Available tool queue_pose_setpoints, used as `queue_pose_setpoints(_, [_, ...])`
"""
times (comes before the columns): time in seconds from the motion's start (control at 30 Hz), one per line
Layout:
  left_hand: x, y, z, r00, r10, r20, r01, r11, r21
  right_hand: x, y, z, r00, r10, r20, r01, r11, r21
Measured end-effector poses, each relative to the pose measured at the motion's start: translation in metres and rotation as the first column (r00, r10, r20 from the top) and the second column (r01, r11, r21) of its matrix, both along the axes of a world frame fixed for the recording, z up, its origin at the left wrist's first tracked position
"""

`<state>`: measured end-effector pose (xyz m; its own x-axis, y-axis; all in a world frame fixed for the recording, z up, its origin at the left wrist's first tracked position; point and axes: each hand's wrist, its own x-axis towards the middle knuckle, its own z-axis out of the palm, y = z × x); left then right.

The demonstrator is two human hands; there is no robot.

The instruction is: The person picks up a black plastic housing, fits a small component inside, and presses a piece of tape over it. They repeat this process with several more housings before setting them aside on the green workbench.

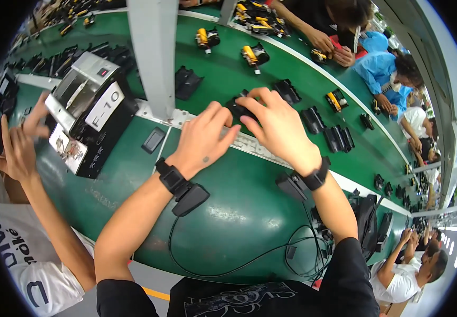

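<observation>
Over the white strip along the middle of the green bench, a small black plastic housing part (238,108) sits between my two hands. My right hand (280,126) comes at it from the right, with its index finger bent over the part and its thumb below. Curled fingers of my left hand (201,138) meet its left side, and the thumb points toward the right hand. The part is largely covered by my fingers, so its exact shape is hidden. Each wrist wears a black strap; a black box-shaped device (190,199) hangs at the left one.
Several black shells (339,138) and yellow-and-black assemblies (255,55) lie on the green belt (223,74) beyond. A grey post (154,58) and a black-and-silver machine (101,113) stand left. Black cable (223,274) loops nearby. A co-worker's hands (20,142) work at far left.
</observation>
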<state>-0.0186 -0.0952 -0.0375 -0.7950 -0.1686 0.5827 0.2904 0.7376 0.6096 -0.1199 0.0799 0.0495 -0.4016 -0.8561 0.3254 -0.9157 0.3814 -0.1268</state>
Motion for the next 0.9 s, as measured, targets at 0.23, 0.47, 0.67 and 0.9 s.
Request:
queue_pose_setpoints(0.23, [0.002,0.003,-0.007,0.999,-0.034,0.013,0.035,0.996,-0.079,-0.035,0.013,-0.033,0.976,-0.120,-0.182,0.150,0.976,0.157])
queue_pose_setpoints(0.47, [0.001,-0.001,-0.008,0.972,-0.186,0.141,0.207,0.967,-0.151,-0.035,-0.044,-0.020,0.999,0.042,-0.034,-0.043,0.999,-0.017])
queue_pose_setpoints(0.67, [0.004,-0.001,0.002,0.962,-0.210,0.175,0.248,0.940,-0.235,-0.043,-0.102,-0.058,0.972,0.225,-0.069,-0.230,0.970,-0.078])
queue_pose_setpoints(0.9, [-0.005,0.003,-0.001,0.949,-0.147,0.279,0.216,0.948,-0.235,-0.066,-0.081,-0.033,0.927,-0.054,-0.372,0.213,0.891,0.402])
